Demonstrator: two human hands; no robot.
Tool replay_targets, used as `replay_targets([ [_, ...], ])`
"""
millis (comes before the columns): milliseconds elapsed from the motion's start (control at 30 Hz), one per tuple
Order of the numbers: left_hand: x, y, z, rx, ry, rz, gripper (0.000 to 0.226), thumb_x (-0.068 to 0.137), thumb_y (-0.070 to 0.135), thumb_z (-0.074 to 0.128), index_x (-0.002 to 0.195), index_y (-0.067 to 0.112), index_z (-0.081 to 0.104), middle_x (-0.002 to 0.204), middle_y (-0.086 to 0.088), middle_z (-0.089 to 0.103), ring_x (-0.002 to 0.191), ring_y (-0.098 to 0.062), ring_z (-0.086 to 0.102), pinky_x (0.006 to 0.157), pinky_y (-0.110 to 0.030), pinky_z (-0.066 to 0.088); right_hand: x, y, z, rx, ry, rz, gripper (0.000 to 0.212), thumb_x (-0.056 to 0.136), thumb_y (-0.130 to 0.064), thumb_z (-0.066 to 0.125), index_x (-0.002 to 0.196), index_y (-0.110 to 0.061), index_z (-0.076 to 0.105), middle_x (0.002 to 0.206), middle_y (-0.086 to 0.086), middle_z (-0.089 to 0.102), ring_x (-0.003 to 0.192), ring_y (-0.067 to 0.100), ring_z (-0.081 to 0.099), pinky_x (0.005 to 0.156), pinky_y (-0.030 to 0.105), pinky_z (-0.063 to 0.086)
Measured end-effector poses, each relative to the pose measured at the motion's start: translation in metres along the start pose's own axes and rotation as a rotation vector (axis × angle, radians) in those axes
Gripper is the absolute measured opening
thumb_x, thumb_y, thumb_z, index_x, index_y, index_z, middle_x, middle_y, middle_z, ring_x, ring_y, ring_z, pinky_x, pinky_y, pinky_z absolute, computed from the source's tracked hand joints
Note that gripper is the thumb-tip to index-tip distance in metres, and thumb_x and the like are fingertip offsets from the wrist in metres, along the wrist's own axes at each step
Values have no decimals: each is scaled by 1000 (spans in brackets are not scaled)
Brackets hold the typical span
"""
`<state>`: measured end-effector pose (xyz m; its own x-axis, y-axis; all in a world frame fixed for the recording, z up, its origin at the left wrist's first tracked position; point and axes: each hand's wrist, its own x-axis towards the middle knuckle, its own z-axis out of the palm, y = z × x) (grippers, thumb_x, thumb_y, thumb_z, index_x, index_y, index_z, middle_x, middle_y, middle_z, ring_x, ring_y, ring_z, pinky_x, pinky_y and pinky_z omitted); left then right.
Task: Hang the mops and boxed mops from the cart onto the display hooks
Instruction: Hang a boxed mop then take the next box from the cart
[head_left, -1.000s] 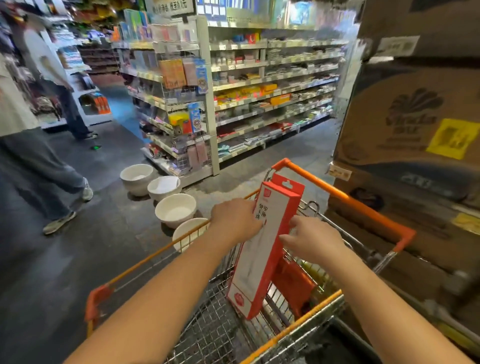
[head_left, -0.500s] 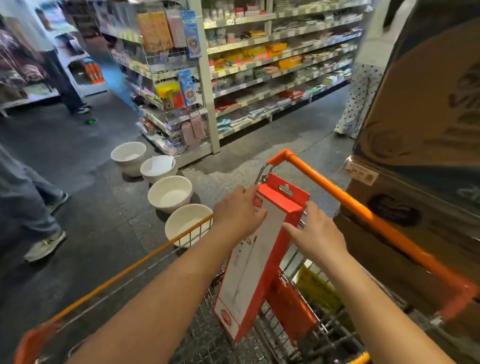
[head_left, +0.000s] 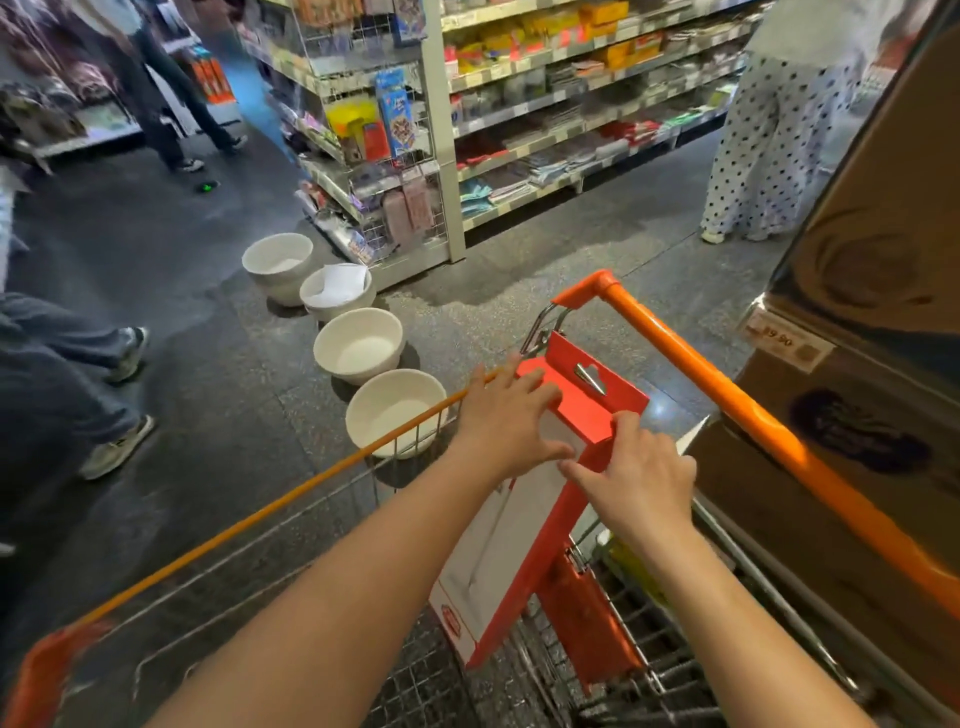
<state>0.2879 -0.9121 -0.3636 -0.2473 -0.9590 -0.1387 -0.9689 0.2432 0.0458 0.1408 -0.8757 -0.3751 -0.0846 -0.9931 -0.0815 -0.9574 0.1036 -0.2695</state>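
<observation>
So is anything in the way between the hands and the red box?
No, nothing. The left hand lies on top of the box and the right hand pinches its side. The hooks it must go on are not in view.

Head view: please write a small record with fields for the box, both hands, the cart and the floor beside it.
item: boxed mop, red and white, held nearly upright
place: lower end over the basket of the cart
hang tab: at the top, on no hook
left hand: fingers spread on the upper front of the box
right hand: grips the box's right edge
floor: four white basins in a row, left of the cart
</observation>
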Motion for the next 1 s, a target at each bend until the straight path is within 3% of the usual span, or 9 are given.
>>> replay_targets([
  [133,-26,-13,4,14,109,-24,69,82,68,51,137,28,41,151,2,33,146,-21,17,118,-48,4,-23,-5,15,571,76,86,75,67,-46,82,117,-10,41,113,14,61,107,35,58,85,42,47],
  [233,-55,-29,13,-54,273,-73,64,78,66,59,126,25,52,136,0,48,134,-23,36,116,-48,12,-37,-19,34,831,-6,92,86,64,-37,86,130,-13,37,123,5,58,112,25,57,87,33,44],
  [367,-100,-51,24,-278,522,-101,45,72,47,76,103,15,66,106,-6,61,104,-28,56,95,-44,43,-46,-43,64,884,-135,-2,86,57,-22,90,127,-24,41,112,-4,60,106,18,58,84,32,46],
  [433,-123,-62,24,-475,531,-163,44,75,35,78,110,12,64,113,-5,59,108,-24,53,91,-37,44,-51,-54,69,942,-140,-15,85,52,-24,92,121,-31,43,105,-11,61,102,15,60,86,40,51],
  [533,-154,-81,22,-687,552,-307,56,75,23,80,123,12,55,123,-1,52,116,-17,48,98,-29,41,-67,-71,63,961,-161,-39,79,58,-13,90,124,-20,46,98,-19,58,93,5,56,79,26,48],
  [700,-192,-105,17,-974,533,-445,81,68,23,86,136,21,42,125,10,44,120,-10,45,101,-34,43,-90,-97,41,945,-134,-116,87,53,-18,93,127,-23,48,103,-15,62,99,11,59,93,42,51],
  [800,-212,-111,11,-1023,510,-405,75,66,18,87,129,26,46,115,14,51,109,-4,52,94,-32,48,-102,-111,23,979,-106,-165,88,46,-22,95,121,-30,49,98,-20,60,98,11,62,92,44,52],
  [900,-230,-113,-1,-1090,544,-376,62,68,9,85,109,34,46,98,24,56,91,10,55,74,-7,45,-120,-126,1,1010,-82,-227,86,43,-25,95,118,-29,51,102,-17,63,99,11,63,90,45,54],
  [1000,-248,-119,-13,-1171,582,-383,61,68,5,84,110,28,46,95,23,56,88,2,57,68,-7,44,-138,-142,-25,1057,-63,-263,86,46,-18,94,120,-25,52,101,-18,61,99,12,63,87,40,55],
])
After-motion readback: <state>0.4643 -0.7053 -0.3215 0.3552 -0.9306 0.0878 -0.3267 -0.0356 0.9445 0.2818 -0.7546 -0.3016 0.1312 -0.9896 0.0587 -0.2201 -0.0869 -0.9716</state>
